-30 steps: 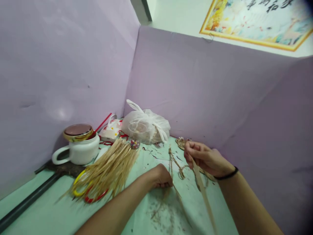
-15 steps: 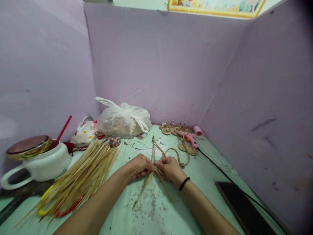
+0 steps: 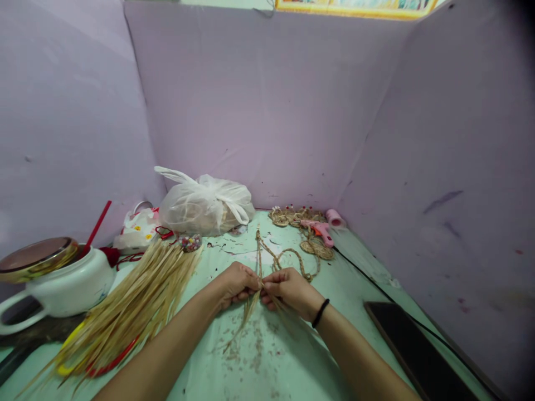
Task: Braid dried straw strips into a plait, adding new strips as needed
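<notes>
My left hand (image 3: 238,283) and my right hand (image 3: 289,288) meet over the middle of the table, fingers pinched on one braided straw cord (image 3: 259,257). The cord runs taut away from me to a point on the table, where it bends and trails off to the right in loose curves. Loose straw ends (image 3: 249,315) fan out below my fingers toward me. Exactly how the strands cross between the fingertips is hidden. A black band (image 3: 320,313) circles my right wrist.
Left of my arm lies a bundle of straw (image 3: 137,303), beside a white pot (image 3: 73,281). A knotted plastic bag (image 3: 207,206) sits at the back. Coiled braids (image 3: 316,248), a pink glue gun (image 3: 320,229) with black cord, and a dark flat object (image 3: 412,345) are on the right.
The view has shifted slightly, so most things sit a little further left. My hands have drawn closer together at the cord, still pinching it.
</notes>
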Motion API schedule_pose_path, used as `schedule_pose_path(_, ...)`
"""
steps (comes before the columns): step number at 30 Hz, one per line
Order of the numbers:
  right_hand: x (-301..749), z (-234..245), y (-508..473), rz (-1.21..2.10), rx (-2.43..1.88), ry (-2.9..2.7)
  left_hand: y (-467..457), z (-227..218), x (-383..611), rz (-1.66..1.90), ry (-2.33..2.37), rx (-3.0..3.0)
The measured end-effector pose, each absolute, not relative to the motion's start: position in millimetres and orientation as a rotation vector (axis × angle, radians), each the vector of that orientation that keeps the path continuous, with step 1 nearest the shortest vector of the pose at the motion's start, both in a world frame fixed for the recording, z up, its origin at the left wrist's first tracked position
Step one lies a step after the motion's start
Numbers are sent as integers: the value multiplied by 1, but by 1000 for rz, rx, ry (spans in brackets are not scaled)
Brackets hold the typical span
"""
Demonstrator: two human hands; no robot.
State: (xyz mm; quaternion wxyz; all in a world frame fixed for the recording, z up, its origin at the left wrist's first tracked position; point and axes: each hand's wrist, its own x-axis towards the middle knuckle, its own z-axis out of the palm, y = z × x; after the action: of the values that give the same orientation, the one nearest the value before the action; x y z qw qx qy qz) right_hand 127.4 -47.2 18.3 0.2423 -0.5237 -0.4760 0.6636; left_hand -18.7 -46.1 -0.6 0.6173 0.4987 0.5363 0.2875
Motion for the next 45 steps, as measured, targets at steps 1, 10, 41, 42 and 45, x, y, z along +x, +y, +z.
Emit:
schedule_pose_path(1, 129, 17, -46, 1825, -1422, -1283, -46, -1, -19, 663, 1233, 1148)
schedule_pose_path(10, 124, 2, -41, 1769, -1432, -1233, -47, 6, -19, 649, 1296, 1171)
schedule_pose_path(41, 116, -4, -43, 1573, -1433, -1426, -44, 21, -47, 384, 1281, 1419)
schedule_pose_path(42, 116, -4, -43, 1572, -1426, -1432, -44, 20, -46, 397, 1286, 1413)
schedule_pose_path(45, 116, -5, -44, 1570, -1404, -1437, -43, 18, -45, 422, 1358, 1396)
